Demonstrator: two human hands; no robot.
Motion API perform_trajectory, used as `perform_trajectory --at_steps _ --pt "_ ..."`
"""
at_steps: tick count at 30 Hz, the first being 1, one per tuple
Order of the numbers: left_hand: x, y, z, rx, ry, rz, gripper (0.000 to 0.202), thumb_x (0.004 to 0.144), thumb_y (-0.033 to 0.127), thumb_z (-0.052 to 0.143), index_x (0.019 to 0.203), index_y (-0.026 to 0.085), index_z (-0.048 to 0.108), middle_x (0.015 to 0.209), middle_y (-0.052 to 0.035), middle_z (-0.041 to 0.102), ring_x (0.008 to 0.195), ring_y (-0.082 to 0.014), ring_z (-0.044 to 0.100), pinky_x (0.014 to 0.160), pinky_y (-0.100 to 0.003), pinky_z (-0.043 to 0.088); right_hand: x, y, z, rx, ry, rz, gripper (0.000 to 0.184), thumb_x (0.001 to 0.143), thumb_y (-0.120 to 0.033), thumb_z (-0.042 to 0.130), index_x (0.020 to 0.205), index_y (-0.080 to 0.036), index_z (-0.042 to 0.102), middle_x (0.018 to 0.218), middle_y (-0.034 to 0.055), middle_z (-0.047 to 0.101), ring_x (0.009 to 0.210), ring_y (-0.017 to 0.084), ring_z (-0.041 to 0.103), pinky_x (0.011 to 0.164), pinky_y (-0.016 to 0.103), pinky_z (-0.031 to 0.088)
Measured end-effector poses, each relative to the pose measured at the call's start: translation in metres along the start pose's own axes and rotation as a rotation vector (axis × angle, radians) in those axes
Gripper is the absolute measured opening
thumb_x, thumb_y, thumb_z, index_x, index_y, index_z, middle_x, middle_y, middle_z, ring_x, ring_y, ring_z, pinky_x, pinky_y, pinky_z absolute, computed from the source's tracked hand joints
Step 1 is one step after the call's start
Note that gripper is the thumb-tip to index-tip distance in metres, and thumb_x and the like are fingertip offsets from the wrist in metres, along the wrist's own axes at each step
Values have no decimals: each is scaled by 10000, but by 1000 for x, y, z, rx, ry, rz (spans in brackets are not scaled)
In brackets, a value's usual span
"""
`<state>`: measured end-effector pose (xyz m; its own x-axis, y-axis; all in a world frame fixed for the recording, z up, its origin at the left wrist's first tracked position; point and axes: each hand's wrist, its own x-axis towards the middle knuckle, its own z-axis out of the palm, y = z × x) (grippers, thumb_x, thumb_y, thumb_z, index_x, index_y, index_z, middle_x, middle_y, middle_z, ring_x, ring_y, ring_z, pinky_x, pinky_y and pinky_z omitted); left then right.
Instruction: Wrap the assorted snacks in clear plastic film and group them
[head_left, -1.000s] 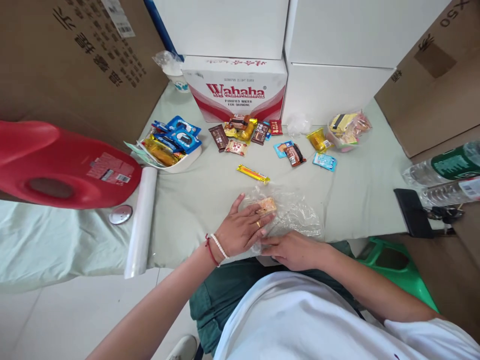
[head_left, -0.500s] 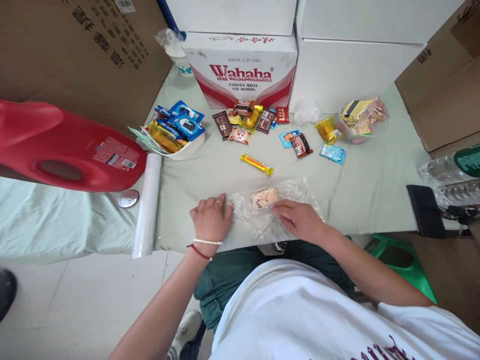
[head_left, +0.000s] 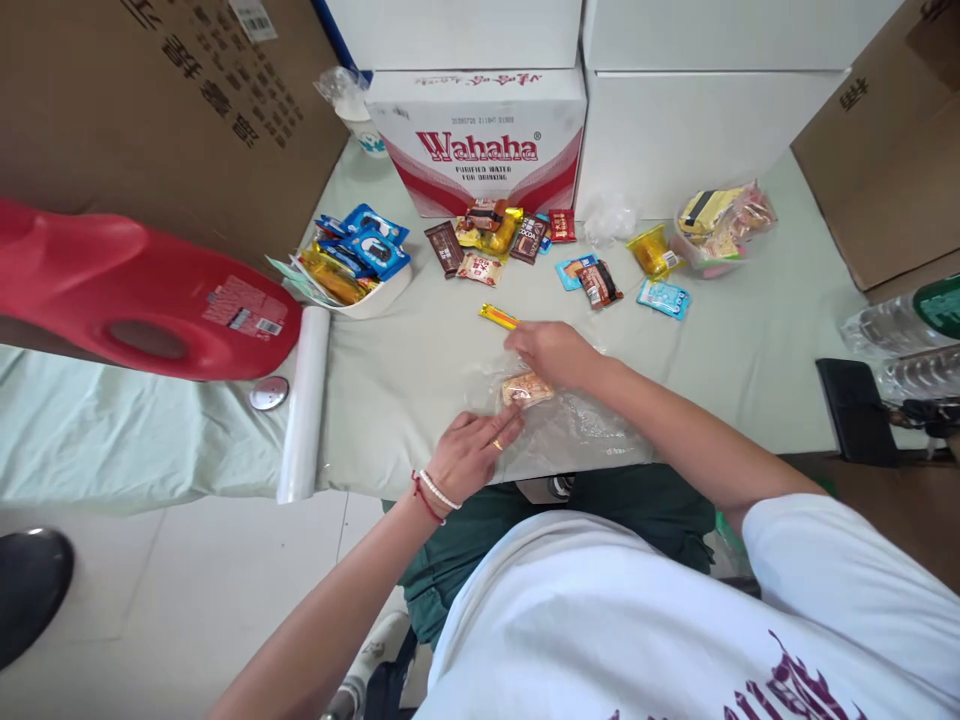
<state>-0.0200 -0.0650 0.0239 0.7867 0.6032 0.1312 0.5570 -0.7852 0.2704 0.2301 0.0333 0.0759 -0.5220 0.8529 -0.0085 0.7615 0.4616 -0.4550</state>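
A snack bar in a narrow yellow wrapper (head_left: pixel 497 316) lies on the table, its right end hidden under my right hand (head_left: pixel 556 352). The fingers of that hand are closed together round the covered end. Nearer to me, a pinkish, crumbly-looking snack in clear wrap (head_left: pixel 527 389) rests on a clear plastic sheet (head_left: pixel 592 432) spread near the front edge. My left hand (head_left: pixel 474 455) lies low beside it, fingers stretched out and fingertips touching the snack's lower left side. Nothing is gripped in the left hand.
Several wrapped snacks (head_left: pixel 491 240) lie below a Wahaha carton (head_left: pixel 480 110). A white tub (head_left: pixel 386 295) of snacks stands left, beside a plastic roll (head_left: pixel 306 400) and red jug (head_left: pixel 150 290). Right are a clear snack bowl (head_left: pixel 720 260), a black wallet (head_left: pixel 855 412) and bottles (head_left: pixel 889 330).
My right hand has moved from the plastic sheet up to the yellow snack bar, covering its right end. My left hand has slid right, its fingertips now touching the wrapped snack.
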Motion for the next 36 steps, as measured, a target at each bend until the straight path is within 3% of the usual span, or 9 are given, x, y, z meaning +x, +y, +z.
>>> perform_trajectory --at_steps 5,8,13,17,21,24,28,32,36 --pt "5 -8 -9 -240 155 -290 579 954 217 368 1482 236 604 1612 -59 544 1393 -226 611 1090 -397 562 9 -2 -6 158 354 -21 361 1031 -177 436 1354 -161 594 1390 146 589 1187 226 595 1011 359 497" --pt "10 -12 -9 -242 216 -483 529 1070 335 264 1253 214 744 1501 -59 655 1368 -217 634 1102 -369 560 -16 -14 -2 98 218 -73 278 1065 -256 443 1196 -171 673 1157 122 667 1109 254 591 977 389 493" --pt "19 -9 -8 -19 69 -659 500 1059 452 367 1363 222 692 1589 -65 570 1189 -283 730 866 -403 643 -51 -14 18 -43 -109 -56 497 938 -295 726 1418 -215 626 1368 136 648 1265 342 535 1046 497 484" --pt "17 -5 -4 58 14 -632 536 1050 420 369 1483 207 603 1612 -79 541 1107 -301 744 785 -419 636 -62 0 22 9 -32 18 498 943 -236 693 1433 -185 618 1478 174 567 1297 336 549 1115 517 470" --pt "14 -2 2 105 64 -600 541 1064 398 327 1497 205 588 1619 -95 531 1109 -293 725 820 -402 620 -67 3 5 196 109 53 446 948 -359 696 1365 -206 646 1376 150 603 1230 292 624 1072 458 527" --pt "18 1 -1 138 -4 -625 598 1061 469 332 1552 187 524 1662 -109 472 1125 -318 707 799 -416 621 -58 -4 -12 481 61 287 351 971 -469 654 1209 -213 681 1080 85 715 906 228 711 816 371 613" --pt "28 7 -14 158 -169 -676 670 1058 536 314 1621 188 419 1733 -98 348 1148 -322 696 794 -427 626 -33 -14 -24 849 -307 696 391 1045 -557 517 1003 -189 643 820 64 737 589 174 672 526 271 530" --pt "30 9 -17 182 -191 -678 668 1063 521 300 1634 187 392 1740 -98 335 1150 -318 690 810 -430 625 -28 -11 -36 367 -233 728 550 1090 -613 342 1094 -166 662 851 108 746 689 212 716 645 300 535" --pt "25 10 -11 185 -137 -663 635 1065 463 317 1642 204 376 1724 -100 366 1161 -322 680 818 -438 621 -47 -9 -46 -231 -156 394 411 1070 -451 478 1290 -154 657 1133 157 743 1037 302 720 833 344 507"
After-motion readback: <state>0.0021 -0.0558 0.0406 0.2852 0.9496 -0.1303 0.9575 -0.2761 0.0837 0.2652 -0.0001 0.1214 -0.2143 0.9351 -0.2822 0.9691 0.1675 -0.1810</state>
